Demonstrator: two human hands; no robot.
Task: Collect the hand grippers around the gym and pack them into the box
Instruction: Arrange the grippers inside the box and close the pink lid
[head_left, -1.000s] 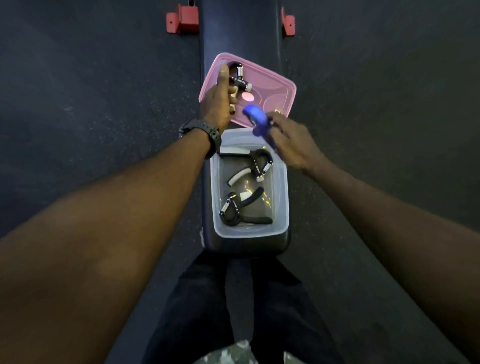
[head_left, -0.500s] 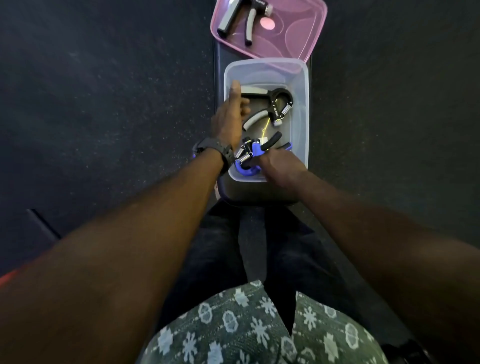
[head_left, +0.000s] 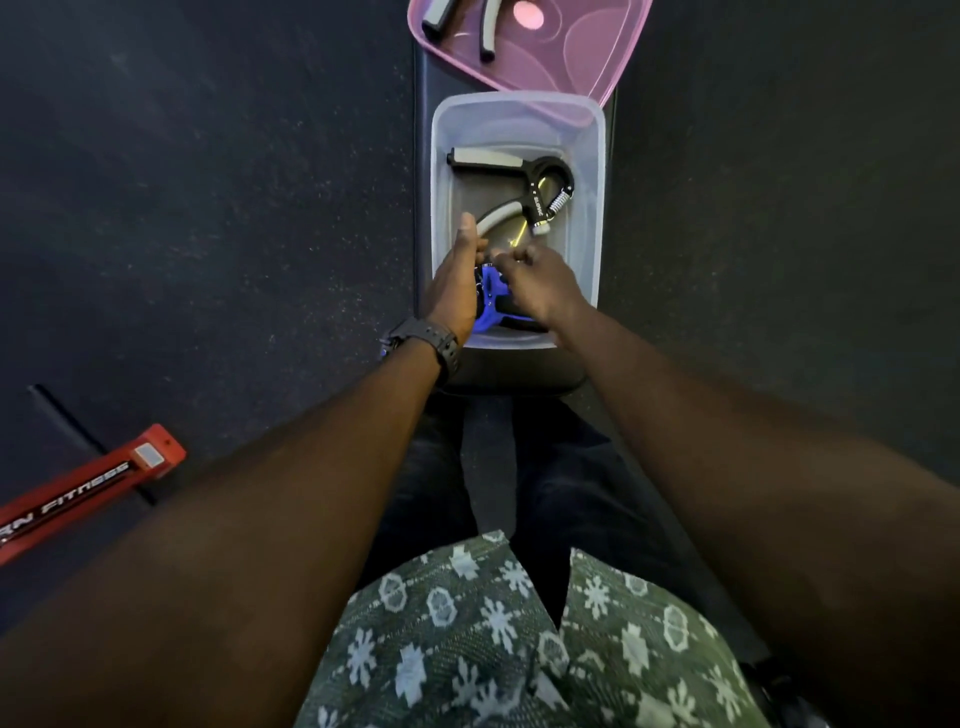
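A clear plastic box (head_left: 595, 218) stands on a dark bench. A black hand gripper with grey handles (head_left: 519, 179) lies in its far half. A blue hand gripper (head_left: 491, 293) sits in the near half, partly hidden between my hands, with something black under it. My right hand (head_left: 543, 291) is curled over the blue gripper's right side. My left hand (head_left: 452, 283) rests at the box's left wall, thumb pointing away and fingers bent inward against the blue gripper. Another grey-handled gripper (head_left: 457, 23) lies on the pink lid (head_left: 582, 52) beyond the box.
The bench (head_left: 423, 130) is narrow, with dark rubber floor on both sides. A red bar marked "FITNESS" (head_left: 88, 488) lies on the floor at the left. My legs and patterned shirt fill the bottom of the view.
My right hand has carried the blue gripper from above the lid down into the box's near half. My left hand left the lid and came to the box's left wall. The view has tilted down.
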